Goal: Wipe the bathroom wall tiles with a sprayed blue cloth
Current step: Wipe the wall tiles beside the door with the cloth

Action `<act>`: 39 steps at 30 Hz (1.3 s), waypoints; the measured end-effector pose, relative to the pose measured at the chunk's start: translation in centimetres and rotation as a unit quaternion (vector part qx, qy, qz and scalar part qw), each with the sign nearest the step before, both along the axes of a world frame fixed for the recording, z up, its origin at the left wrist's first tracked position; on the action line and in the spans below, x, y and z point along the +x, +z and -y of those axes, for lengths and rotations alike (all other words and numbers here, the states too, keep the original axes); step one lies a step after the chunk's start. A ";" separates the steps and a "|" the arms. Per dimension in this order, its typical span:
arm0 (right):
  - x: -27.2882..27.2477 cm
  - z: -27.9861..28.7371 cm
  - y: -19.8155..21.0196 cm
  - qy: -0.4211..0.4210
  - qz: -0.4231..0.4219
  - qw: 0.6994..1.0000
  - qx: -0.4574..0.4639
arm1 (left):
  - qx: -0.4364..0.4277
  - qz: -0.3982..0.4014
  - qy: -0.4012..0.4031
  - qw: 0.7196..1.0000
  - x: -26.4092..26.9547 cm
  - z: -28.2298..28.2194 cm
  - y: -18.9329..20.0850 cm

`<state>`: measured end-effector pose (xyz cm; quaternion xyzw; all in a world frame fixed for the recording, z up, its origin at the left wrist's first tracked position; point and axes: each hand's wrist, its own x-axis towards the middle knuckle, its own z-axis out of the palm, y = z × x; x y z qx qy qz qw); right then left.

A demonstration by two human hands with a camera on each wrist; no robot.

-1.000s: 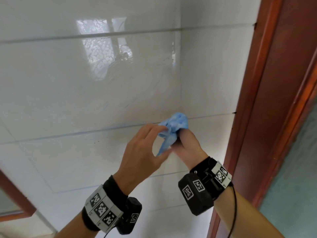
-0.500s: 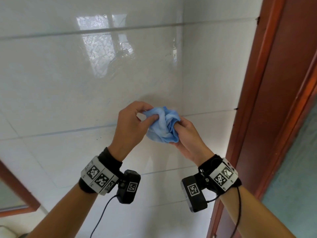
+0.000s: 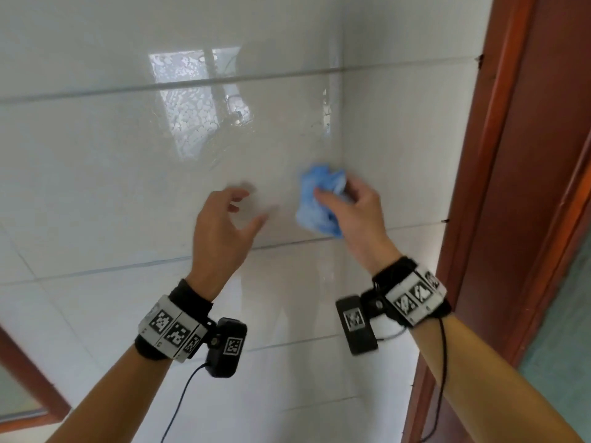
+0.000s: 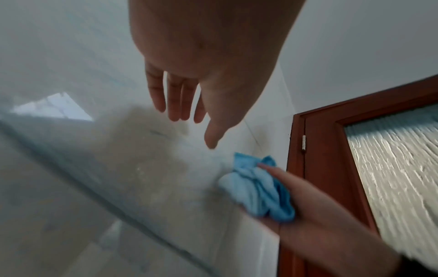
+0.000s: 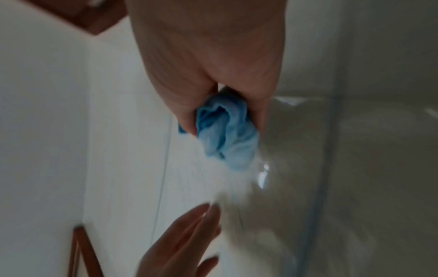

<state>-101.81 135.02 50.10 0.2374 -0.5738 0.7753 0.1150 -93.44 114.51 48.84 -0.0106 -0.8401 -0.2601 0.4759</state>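
Note:
A bunched blue cloth [image 3: 315, 203] [image 4: 255, 189] [image 5: 227, 131] sits against the glossy white wall tiles [image 3: 128, 161], just above a grout line. My right hand [image 3: 348, 212] [image 4: 296, 196] [image 5: 213, 78] grips the cloth, thumb and fingers curled round it. My left hand [image 3: 230, 222] [image 4: 189, 105] hovers to the left of the cloth with fingers spread and relaxed, holding nothing. In the right wrist view the left hand [image 5: 184, 241] shows blurred at the bottom.
A red-brown wooden door frame [image 3: 505, 155] runs down the right side close to the cloth, with frosted glass [image 4: 398, 178] in the door. Another wooden frame corner [image 3: 28, 375] sits low on the left. Window light reflects on the tiles [image 3: 195, 100].
Both hands held the cloth together before. Now my left hand has let go and moved left, and my right hand has carried the cloth up and right onto the tile.

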 end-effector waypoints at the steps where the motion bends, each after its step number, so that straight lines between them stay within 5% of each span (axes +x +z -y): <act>1: -1.0 0.1 2.0 -0.074 -0.062 0.995 -0.020 | -0.013 -0.027 0.022 0.999 0.5 0.6 0.3; 4: -3.8 1.6 7.7 -0.273 -0.234 0.933 -0.027 | -0.029 -0.060 0.079 0.995 1.6 2.5 1.0; 7: -6.8 3.8 9.0 -0.364 -0.338 0.863 0.089 | -0.035 -0.070 0.110 0.991 1.6 4.1 0.9; 9: -7.7 5.7 7.4 -0.381 -0.402 0.824 0.122 | -0.041 -0.073 0.121 0.989 1.5 4.8 0.6; 13: -5.8 9.9 1.3 -0.341 -0.486 0.789 0.160 | -0.052 -0.080 0.124 0.988 1.2 5.4 0.2; 17: -6.9 8.1 0.2 -0.276 -0.619 0.682 0.275 | -0.059 -0.083 0.120 0.988 1.2 5.4 0.1; 21: -10.8 2.0 9.2 -0.419 -0.437 0.785 0.131 | -0.057 -0.068 0.134 0.987 1.2 5.5 0.3; 23: -11.4 0.5 11.5 -0.446 -0.369 0.811 0.086 | -0.059 -0.074 0.135 0.986 1.1 5.6 0.4; 26: -10.0 3.2 9.5 -0.446 -0.377 0.807 0.084 | -0.057 -0.091 0.128 0.986 1.0 5.6 0.8; 28: -7.7 7.5 4.7 -0.371 -0.449 0.802 0.133 | -0.061 -0.102 0.130 0.984 1.0 5.8 0.9; 31: -4.1 12.4 -3.0 -0.244 -0.590 0.735 0.228 | -0.068 -0.114 0.138 0.981 1.5 6.3 0.7; 34: -4.6 12.4 -4.4 -0.211 -0.658 0.667 0.279 | -0.066 -0.115 0.147 0.980 2.9 7.1 0.2; 36: -5.7 10.8 -1.9 -0.232 -0.648 0.674 0.269 | -0.066 -0.105 0.154 0.980 3.9 8.0 0.1; 39: -7.4 8.1 3.8 -0.347 -0.530 0.752 0.183 | -0.055 -0.103 0.179 0.977 5.2 10.0 -0.2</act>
